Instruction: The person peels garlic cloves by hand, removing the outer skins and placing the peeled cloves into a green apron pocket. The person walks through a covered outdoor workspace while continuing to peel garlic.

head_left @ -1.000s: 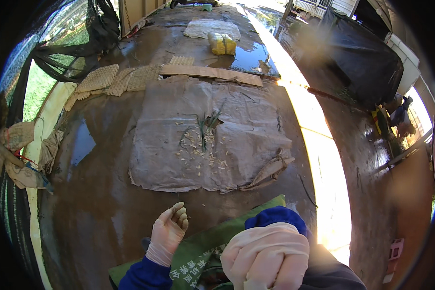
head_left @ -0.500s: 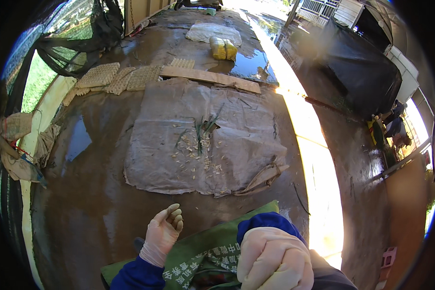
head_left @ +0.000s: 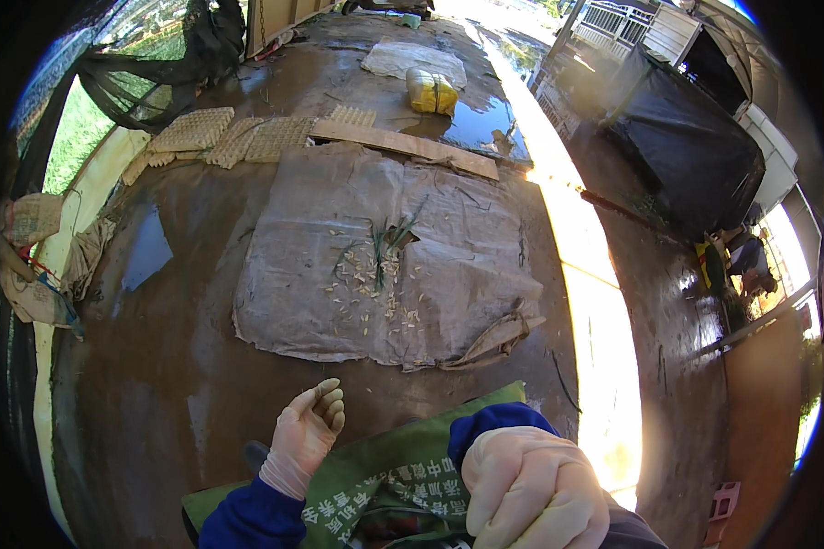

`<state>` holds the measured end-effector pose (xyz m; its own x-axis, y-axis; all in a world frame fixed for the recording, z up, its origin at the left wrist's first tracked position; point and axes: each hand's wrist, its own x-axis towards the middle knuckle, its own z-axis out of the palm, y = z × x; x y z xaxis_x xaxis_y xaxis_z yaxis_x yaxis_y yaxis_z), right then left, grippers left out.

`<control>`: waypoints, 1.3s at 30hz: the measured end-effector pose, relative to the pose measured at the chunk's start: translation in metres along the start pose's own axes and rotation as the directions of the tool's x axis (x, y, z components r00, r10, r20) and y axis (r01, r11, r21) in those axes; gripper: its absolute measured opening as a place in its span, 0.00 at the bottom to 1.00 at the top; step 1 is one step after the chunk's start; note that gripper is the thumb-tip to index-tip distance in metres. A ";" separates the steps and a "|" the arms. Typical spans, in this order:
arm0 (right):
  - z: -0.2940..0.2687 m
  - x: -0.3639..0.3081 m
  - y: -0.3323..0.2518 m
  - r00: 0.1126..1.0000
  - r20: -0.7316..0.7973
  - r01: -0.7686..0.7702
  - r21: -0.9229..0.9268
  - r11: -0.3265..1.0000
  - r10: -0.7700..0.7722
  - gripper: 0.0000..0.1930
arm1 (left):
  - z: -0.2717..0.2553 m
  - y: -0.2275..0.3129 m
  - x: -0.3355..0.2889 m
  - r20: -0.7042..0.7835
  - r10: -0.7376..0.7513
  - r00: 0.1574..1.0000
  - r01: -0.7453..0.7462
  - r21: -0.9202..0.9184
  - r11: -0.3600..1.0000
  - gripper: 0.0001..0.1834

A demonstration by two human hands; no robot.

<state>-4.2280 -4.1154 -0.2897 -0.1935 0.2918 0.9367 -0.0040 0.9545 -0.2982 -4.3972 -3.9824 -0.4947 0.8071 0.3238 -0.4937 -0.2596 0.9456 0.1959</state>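
Note:
My left hand (head_left: 308,428), in a pale thin glove, is held over the wet brown floor with its fingers curled and the thumb close against the forefinger. Whether something small lies in that pinch is too fine to see. My right hand (head_left: 533,485), gloved alike, is a closed fist near the camera; its inside is hidden. Below both hands a green sack-like cloth (head_left: 403,462) with white printing covers my lap. Beyond them a flattened grey-brown sheet (head_left: 316,247) lies on the floor, bearing scattered small pale pieces (head_left: 394,306) and several green stalks (head_left: 394,236).
A wooden plank (head_left: 407,146) borders the sheet's far edge, beside egg trays (head_left: 279,139) at left. Farther back are a yellow bundle (head_left: 432,91) and a whitish sheet (head_left: 417,62). Puddles lie about. Black sheeting (head_left: 691,137) covers something at right; dark netting (head_left: 137,87) hangs at left.
My right fist has shifted slightly right and down. The left hand stays nearly in place, still curled. The whole view has tilted a little.

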 end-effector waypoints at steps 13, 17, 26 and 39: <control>0.004 -0.004 -0.006 0.999 -0.043 -0.018 -0.073 0.997 0.015 0.05 | 0.000 -0.001 0.000 -0.026 0.014 1.000 -0.013 0.012 1.000 0.18; 0.010 -0.004 -0.008 0.982 -0.187 -0.012 -0.209 0.978 -0.028 0.03 | 0.001 -0.001 0.001 -0.020 0.003 1.000 -0.003 0.000 1.000 0.17; -0.043 -0.050 0.080 0.882 -0.453 -0.464 -0.786 0.409 0.130 0.04 | -0.003 -0.001 0.001 0.035 -0.009 0.999 0.010 -0.039 0.999 0.17; -0.085 -0.116 0.147 0.595 -0.714 -0.802 -0.558 0.214 0.369 0.07 | -0.001 0.003 -0.002 0.029 -0.001 1.000 0.001 -0.006 1.000 0.18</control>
<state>-4.1230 -4.0034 -0.4269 0.5840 0.5693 0.5786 0.7015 0.0046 -0.7126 -4.4000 -3.9798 -0.4935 0.8224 0.3221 -0.4689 -0.2620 0.9461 0.1905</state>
